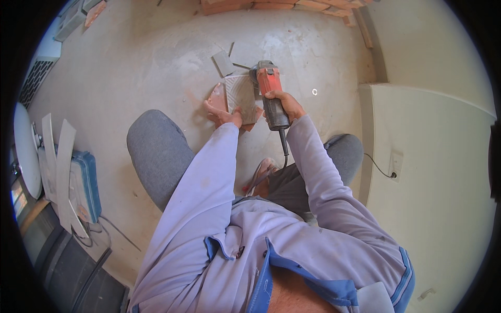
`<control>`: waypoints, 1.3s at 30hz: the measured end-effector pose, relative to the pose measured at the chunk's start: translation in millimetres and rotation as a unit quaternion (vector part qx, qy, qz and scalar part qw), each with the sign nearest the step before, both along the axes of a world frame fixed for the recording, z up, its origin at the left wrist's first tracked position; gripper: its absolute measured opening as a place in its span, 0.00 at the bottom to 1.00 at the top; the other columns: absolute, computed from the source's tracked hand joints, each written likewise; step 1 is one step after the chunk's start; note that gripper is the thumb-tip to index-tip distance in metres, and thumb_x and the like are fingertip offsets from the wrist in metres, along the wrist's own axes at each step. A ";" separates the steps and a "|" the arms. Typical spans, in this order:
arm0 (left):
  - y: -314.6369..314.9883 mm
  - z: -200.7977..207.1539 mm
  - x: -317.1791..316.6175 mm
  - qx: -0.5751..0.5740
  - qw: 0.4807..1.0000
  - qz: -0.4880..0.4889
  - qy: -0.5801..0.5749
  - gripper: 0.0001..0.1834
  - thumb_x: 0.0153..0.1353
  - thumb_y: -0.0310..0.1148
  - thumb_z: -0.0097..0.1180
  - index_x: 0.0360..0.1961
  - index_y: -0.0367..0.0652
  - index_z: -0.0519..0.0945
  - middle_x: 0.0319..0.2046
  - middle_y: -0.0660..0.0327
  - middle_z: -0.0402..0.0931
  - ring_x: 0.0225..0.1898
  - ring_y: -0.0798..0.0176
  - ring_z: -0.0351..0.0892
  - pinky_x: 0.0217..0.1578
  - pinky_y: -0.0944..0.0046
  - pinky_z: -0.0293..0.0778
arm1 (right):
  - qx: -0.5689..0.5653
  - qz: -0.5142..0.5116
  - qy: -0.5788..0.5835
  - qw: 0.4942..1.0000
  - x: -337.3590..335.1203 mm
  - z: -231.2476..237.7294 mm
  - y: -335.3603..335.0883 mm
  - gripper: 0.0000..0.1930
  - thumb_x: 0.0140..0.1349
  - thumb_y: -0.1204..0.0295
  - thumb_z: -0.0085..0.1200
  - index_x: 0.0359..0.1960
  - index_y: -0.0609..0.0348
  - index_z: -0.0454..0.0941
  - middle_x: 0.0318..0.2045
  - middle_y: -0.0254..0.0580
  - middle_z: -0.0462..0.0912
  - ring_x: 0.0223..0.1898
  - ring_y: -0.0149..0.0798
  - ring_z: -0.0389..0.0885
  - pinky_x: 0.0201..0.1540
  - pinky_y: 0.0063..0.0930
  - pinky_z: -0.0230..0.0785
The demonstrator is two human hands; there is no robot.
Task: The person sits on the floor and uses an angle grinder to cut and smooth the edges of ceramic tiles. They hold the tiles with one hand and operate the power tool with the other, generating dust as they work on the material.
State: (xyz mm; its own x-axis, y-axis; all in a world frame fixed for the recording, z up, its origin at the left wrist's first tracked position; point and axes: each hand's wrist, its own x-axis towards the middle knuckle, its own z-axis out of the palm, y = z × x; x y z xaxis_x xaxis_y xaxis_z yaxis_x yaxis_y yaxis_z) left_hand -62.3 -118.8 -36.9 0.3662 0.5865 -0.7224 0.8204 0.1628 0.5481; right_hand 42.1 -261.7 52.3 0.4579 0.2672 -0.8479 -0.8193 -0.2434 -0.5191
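My right hand (288, 104) is wrapped round the body of a red and black angle grinder (270, 81), its cord trailing back toward me. The grinder's disc (253, 73) is at the right edge of a grey tile piece (241, 93) with a ridged face. My left hand (223, 116) grips the near end of this tile, thumb on top. Beneath and beside the tile lie reddish brick pieces (217, 97), partly hidden by the tile and my hand. Just beyond are a small grey tile offcut (223, 63) and a larger pale tile piece (246, 53).
Stacked red bricks (292, 5) line the far side. A wall socket (395, 166) with a plugged-in cord is on the right. To the left stand a blue case (86, 182), pale curved strips (63, 172) and a black container (78, 276). A small white ring (314, 92) lies on the floor.
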 end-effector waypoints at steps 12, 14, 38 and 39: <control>0.7 -10.8 -2.1 0.019 0.999 0.003 -0.029 0.66 0.46 0.29 0.75 0.72 0.51 0.33 0.66 0.37 0.50 0.66 0.33 0.60 0.68 0.42 0.59 | 0.002 -0.022 0.016 1.000 -2.0 2.9 0.7 0.21 0.52 0.64 0.64 0.41 0.68 0.74 0.28 0.49 0.82 0.22 0.43 0.85 0.26 0.33 0.81; 3.2 -3.9 0.3 0.004 1.000 0.007 -0.013 0.66 0.47 0.29 0.75 0.72 0.51 0.32 0.67 0.37 0.50 0.66 0.33 0.60 0.68 0.42 0.59 | 0.000 -0.041 0.019 0.999 -4.1 9.6 3.8 0.22 0.52 0.64 0.64 0.42 0.68 0.73 0.28 0.49 0.82 0.22 0.43 0.85 0.26 0.34 0.81; 3.7 -5.7 -0.6 0.007 1.000 -0.008 -0.012 0.67 0.47 0.29 0.75 0.73 0.50 0.31 0.67 0.36 0.48 0.67 0.34 0.59 0.69 0.43 0.58 | 0.027 0.001 0.024 0.999 0.8 1.3 2.0 0.21 0.54 0.61 0.62 0.38 0.69 0.75 0.27 0.51 0.83 0.21 0.45 0.83 0.26 0.37 0.81; 2.8 -7.0 -1.3 0.017 1.000 -0.009 -0.020 0.67 0.47 0.29 0.75 0.73 0.50 0.31 0.67 0.37 0.48 0.67 0.34 0.58 0.68 0.43 0.58 | 0.029 -0.001 0.023 0.999 0.0 0.0 1.4 0.21 0.54 0.61 0.62 0.39 0.70 0.75 0.28 0.51 0.83 0.21 0.45 0.84 0.26 0.37 0.81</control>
